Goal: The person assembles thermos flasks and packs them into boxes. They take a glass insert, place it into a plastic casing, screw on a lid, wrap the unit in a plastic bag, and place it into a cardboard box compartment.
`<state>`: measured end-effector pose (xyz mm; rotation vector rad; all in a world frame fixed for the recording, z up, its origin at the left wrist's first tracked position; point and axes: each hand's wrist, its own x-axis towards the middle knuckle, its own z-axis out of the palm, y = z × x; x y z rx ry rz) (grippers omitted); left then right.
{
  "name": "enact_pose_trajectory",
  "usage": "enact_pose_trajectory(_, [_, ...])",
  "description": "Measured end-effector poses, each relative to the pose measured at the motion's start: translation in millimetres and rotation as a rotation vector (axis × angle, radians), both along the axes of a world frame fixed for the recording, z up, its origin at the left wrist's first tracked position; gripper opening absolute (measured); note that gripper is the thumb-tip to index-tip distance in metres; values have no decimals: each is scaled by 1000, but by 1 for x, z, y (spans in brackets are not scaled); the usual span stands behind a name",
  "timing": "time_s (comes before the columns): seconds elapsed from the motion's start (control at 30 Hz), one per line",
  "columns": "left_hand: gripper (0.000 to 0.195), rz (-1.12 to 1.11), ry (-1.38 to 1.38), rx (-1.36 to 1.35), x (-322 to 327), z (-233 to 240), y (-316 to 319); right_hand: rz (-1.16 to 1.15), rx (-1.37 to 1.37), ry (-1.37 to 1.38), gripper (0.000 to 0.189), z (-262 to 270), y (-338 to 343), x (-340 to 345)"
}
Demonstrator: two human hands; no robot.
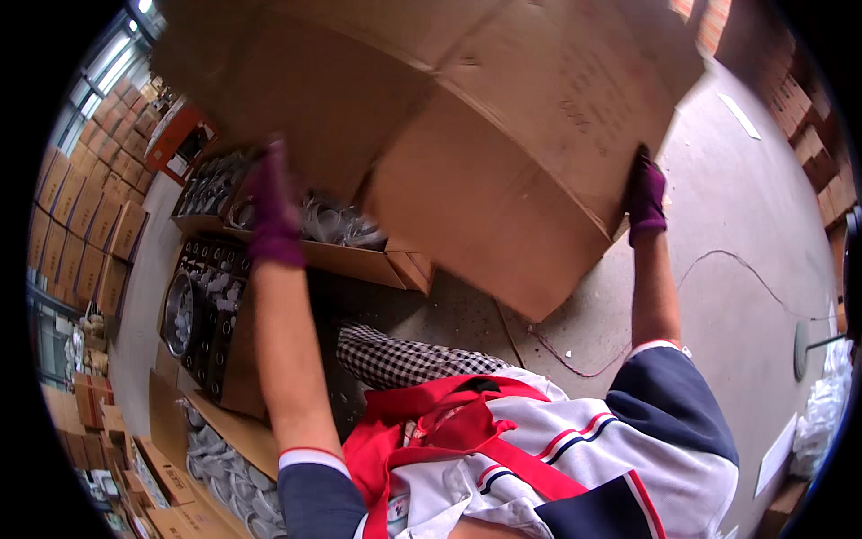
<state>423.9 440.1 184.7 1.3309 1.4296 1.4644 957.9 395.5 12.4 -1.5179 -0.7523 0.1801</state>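
Observation:
A large brown cardboard carton (498, 182), its flaps spread, is raised in front of me and bears handwriting. My right hand (648, 195), in a purple glove, grips the carton's right edge. My left hand (276, 202), gloved the same way, is blurred at the carton's lower left edge; whether its fingers grip the cardboard is unclear. Behind the left hand stands an open box of clear plastic-wrapped parts (337, 222). Below it, a divided carton (219, 323) holds dark round items, with a metal bowl (180, 313) of small white pieces on top.
Another open carton of grey metallic parts (232, 478) stands at lower left. Stacked cartons (81, 222) line the left side, beyond an orange-red metal frame (178, 138). A thin cable (586, 372) trails across the concrete floor (727, 323). Clear plastic bags (818, 418) lie at right.

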Motion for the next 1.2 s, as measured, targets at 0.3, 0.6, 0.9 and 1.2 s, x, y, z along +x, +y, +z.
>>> enact_pose_trajectory(0.3, [56,-87,-242,-394,-10,-170,-34,-424,-40,183,59,-180,-78,48])
enact_pose_trajectory(0.6, [59,153,-420,-456,-220,-277,-148,212,166,1353,60,-225,-115,-21])
enact_pose_trajectory(0.9, [70,314,-220,-707,-169,-305,-169,231,-489,-167,62,-276,-82,-42])
enact_pose_trajectory(1.2, [63,250,-364,-714,-208,-298,-196,34,-288,526,55,-299,-41,-26])
